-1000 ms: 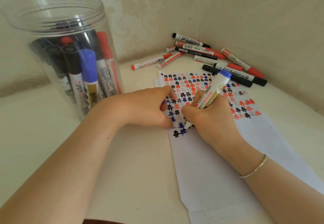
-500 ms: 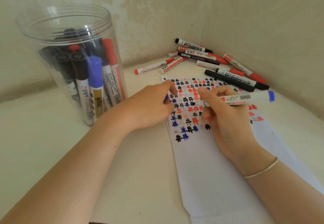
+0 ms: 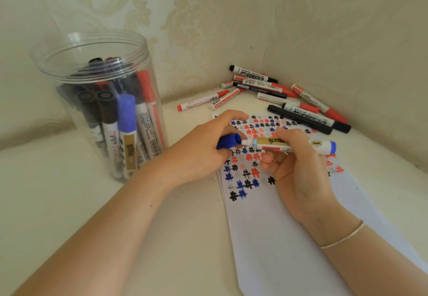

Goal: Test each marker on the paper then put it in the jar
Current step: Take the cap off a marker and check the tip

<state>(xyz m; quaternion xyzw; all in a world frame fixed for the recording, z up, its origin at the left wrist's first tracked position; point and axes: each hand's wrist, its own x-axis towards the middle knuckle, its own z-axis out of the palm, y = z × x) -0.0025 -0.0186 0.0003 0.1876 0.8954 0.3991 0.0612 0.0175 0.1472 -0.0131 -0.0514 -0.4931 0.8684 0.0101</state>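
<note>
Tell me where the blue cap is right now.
In the head view the blue cap sits mid-frame, gripped by the left hand above the paper, its open end facing the marker tip held by the right hand.

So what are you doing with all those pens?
Testing markers. The right hand holds a blue marker sideways above the paper, already full of little marks. The left hand holds its blue cap right at the tip, not yet on. Tested markers stand in the jar; more markers lie in the corner.

Hands [image 3: 250, 154] apparently capping blue marker [image 3: 287, 145]
</note>
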